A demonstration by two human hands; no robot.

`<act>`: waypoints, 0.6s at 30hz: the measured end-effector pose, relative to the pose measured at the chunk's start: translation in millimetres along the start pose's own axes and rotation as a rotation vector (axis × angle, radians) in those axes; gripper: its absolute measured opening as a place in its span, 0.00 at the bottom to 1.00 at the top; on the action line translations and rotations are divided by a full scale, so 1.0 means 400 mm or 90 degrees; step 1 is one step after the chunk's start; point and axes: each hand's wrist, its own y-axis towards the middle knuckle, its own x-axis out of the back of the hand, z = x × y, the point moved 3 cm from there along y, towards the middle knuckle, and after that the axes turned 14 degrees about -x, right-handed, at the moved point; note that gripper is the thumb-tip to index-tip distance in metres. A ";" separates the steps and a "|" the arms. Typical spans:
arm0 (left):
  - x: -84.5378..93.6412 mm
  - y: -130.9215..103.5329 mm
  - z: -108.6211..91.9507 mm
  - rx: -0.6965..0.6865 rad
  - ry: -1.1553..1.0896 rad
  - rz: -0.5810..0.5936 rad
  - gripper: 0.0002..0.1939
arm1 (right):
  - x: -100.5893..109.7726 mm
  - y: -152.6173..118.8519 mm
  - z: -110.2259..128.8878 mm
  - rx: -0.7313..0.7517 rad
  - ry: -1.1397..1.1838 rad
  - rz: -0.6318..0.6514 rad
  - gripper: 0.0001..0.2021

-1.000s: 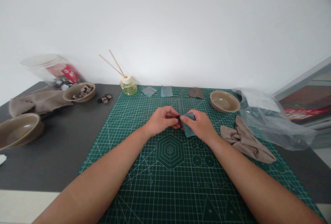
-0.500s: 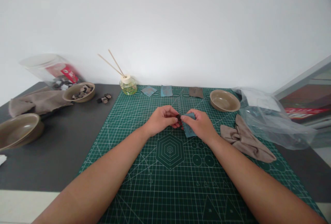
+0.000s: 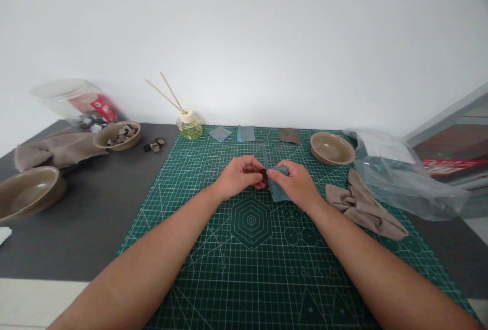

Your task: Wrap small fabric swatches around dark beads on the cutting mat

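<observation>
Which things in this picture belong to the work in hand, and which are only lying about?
In use, it seems:
blue piece, held by the right hand
small dark piece, at the left hand
green mat, beneath both hands

Untouched, perhaps just lying about:
reed diffuser
crumpled brown cloth on the mat
plastic bag at right

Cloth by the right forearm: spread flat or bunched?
Bunched: the brown cloth lies in creases and raised folds on the green mat, not flattened out.

Both bare forearms (image 3: 163, 248) reach forward and slant inward, with the left hand (image 3: 235, 178) and right hand (image 3: 298, 183) close together, thumbs (image 3: 277, 176) pressed toward bent fingers (image 3: 248, 161).
</observation>
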 end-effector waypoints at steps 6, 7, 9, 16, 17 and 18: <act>0.002 0.000 -0.001 -0.004 -0.029 -0.018 0.08 | -0.005 -0.003 0.007 0.031 -0.050 0.033 0.11; 0.003 0.001 0.000 -0.007 -0.041 -0.026 0.08 | -0.006 -0.003 0.005 0.020 -0.035 0.035 0.10; 0.005 0.001 0.000 -0.009 -0.053 -0.037 0.09 | -0.004 -0.002 0.001 0.001 0.005 0.026 0.10; 0.001 -0.001 -0.001 -0.005 -0.019 0.000 0.07 | -0.003 -0.004 0.009 0.030 -0.046 0.011 0.11; 0.001 -0.001 -0.001 -0.006 -0.024 -0.005 0.08 | -0.004 -0.005 0.010 0.032 -0.051 0.021 0.11; 0.002 0.000 -0.001 -0.007 -0.028 -0.009 0.08 | -0.005 -0.005 0.010 0.027 -0.048 0.028 0.10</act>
